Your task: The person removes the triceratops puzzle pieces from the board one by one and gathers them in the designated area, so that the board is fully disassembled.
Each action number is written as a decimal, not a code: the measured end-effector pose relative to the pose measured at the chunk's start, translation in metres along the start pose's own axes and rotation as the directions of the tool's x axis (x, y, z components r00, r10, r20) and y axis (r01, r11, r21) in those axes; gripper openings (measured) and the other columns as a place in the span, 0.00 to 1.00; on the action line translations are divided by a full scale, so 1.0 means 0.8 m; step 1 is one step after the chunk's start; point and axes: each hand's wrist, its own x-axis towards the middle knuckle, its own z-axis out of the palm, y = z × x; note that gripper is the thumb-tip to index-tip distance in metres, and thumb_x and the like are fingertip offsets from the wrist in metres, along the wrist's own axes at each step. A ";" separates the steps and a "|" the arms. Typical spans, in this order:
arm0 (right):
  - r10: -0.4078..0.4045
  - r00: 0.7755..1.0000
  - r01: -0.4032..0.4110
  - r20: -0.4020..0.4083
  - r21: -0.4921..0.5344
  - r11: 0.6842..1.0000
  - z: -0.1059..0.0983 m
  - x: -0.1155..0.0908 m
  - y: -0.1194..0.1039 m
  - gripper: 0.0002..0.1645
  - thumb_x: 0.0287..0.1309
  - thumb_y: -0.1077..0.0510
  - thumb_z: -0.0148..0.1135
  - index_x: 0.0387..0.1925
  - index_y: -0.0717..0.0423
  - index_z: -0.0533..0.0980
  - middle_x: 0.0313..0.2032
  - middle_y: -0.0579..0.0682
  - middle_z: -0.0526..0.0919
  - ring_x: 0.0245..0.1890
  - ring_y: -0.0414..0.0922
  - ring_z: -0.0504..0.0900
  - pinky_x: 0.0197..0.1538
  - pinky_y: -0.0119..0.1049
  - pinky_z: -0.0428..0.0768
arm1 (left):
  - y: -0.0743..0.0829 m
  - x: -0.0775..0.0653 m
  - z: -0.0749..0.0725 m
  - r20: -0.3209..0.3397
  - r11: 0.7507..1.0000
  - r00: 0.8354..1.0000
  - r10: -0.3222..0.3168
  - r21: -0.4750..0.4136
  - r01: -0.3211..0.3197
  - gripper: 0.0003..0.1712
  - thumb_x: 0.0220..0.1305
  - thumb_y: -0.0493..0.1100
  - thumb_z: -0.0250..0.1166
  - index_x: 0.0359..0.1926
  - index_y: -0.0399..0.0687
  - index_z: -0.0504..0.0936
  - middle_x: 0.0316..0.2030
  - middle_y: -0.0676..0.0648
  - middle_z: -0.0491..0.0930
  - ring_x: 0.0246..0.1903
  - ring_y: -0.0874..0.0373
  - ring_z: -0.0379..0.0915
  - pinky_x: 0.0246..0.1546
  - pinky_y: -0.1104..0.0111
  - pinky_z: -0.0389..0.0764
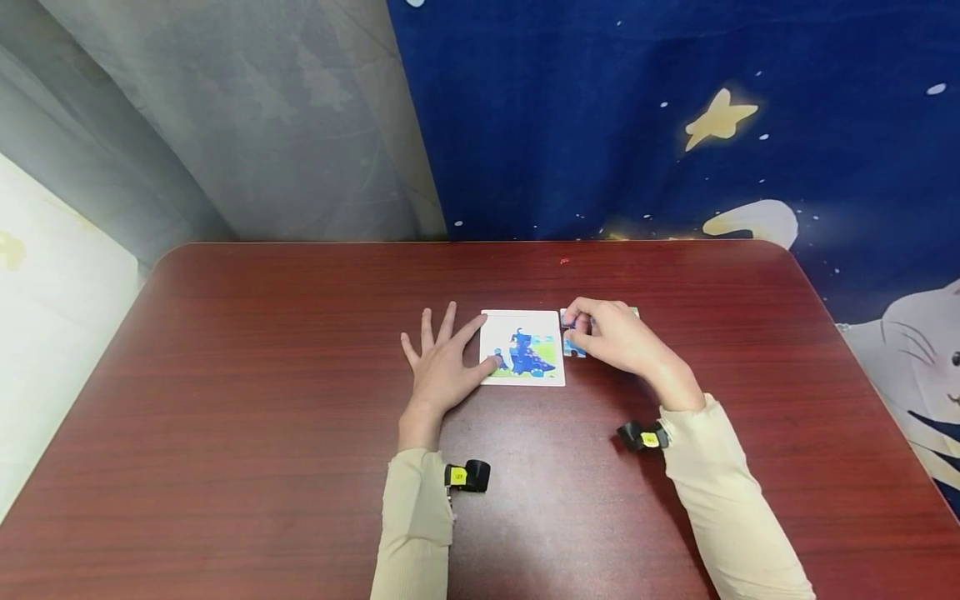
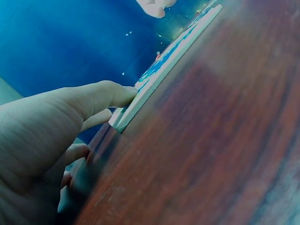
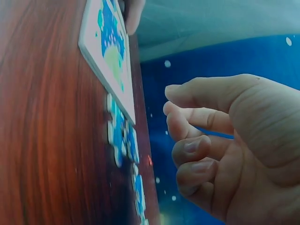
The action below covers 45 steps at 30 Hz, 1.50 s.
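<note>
A square jigsaw board [image 1: 522,348] with a white border and a partly filled blue and green picture lies on the table. My left hand [image 1: 442,371] is spread at its left side, the thumb pressing on the lower left of the picture and the index fingertip at the top left corner. To the board's right are loose jigsaw pieces [image 3: 118,133], partly hidden in the head view by my right hand [image 1: 618,337]. Its fingers are loosely bent over them, thumb and index tips close together. In the right wrist view, nothing shows between those tips.
The reddish-brown wooden table [image 1: 262,375] stretches around the board. A small red mark [image 1: 565,261] is near its far edge. Behind hang a grey curtain [image 1: 300,125] and a blue curtain [image 1: 562,108] with stars. Each wrist wears a black camera [image 1: 477,476].
</note>
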 end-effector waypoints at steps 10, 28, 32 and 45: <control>-0.082 0.990 0.089 0.112 -0.053 0.995 0.032 0.007 -0.027 0.21 0.53 0.59 0.63 0.49 0.63 0.75 0.24 0.44 0.75 0.21 0.38 0.69 0.31 0.35 0.70 | 0.000 0.000 -0.001 0.008 1.000 1.000 -0.009 0.004 0.009 0.39 0.53 0.61 0.63 0.67 0.64 0.65 0.72 0.45 0.44 0.69 0.43 0.25 0.57 0.37 0.25; -0.053 0.991 0.066 0.125 -0.098 0.993 0.049 0.009 -0.033 0.27 0.55 0.57 0.64 0.56 0.61 0.71 0.24 0.45 0.70 0.24 0.40 0.67 0.29 0.35 0.68 | 0.000 -0.001 -0.002 0.014 1.000 1.000 -0.006 -0.001 0.006 0.39 0.53 0.62 0.62 0.67 0.64 0.65 0.72 0.45 0.45 0.69 0.42 0.26 0.57 0.37 0.25; -0.057 0.990 0.067 0.126 -0.083 0.994 0.049 0.009 -0.032 0.25 0.56 0.57 0.64 0.55 0.61 0.71 0.24 0.44 0.70 0.23 0.39 0.67 0.29 0.34 0.68 | 0.000 -0.001 -0.002 0.015 1.000 1.000 -0.006 0.000 0.006 0.39 0.53 0.61 0.63 0.67 0.65 0.65 0.72 0.45 0.45 0.69 0.42 0.26 0.57 0.37 0.25; -0.061 0.990 0.070 0.125 -0.070 0.995 0.048 0.010 -0.030 0.25 0.56 0.58 0.63 0.54 0.61 0.71 0.24 0.44 0.71 0.22 0.39 0.67 0.29 0.34 0.69 | 0.002 0.000 -0.002 0.020 1.000 1.000 -0.009 0.008 0.009 0.39 0.53 0.61 0.63 0.67 0.64 0.65 0.72 0.45 0.44 0.69 0.43 0.25 0.57 0.37 0.25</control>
